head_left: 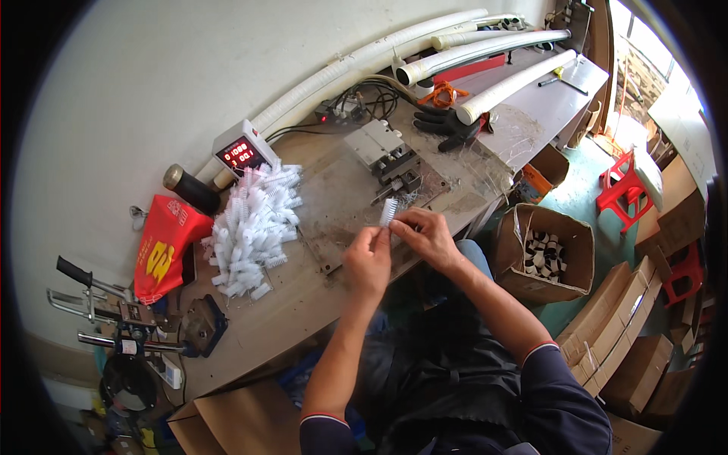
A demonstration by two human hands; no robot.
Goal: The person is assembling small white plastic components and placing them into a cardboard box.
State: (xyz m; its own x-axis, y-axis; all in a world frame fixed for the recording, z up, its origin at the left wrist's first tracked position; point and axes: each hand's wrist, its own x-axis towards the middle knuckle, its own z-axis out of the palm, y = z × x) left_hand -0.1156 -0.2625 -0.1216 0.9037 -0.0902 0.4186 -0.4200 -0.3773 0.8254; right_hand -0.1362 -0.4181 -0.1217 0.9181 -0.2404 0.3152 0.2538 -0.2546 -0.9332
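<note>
A small white piece with comb-like rows, perhaps bristles [388,211], stands upright between my fingertips over the front part of the bench. My left hand [367,263] pinches its lower end. From the other side, my right hand [428,236] grips it with thumb and forefinger. Just beyond my hands sits a metal fixture [377,144] on a plate, with wispy pale scraps [412,200] at its base. Left of my hands, a large heap of similar white pieces [254,227] lies on the bench. The fingers hide the lower part of the held piece.
Behind the heap are a counter with a red lit display [244,152], a dark cylinder [189,189] and a red bag [168,246]. A lever press [136,322] stands far left. White tubes [485,57] and a black glove [447,127] lie beyond; a carton [546,258] stands right.
</note>
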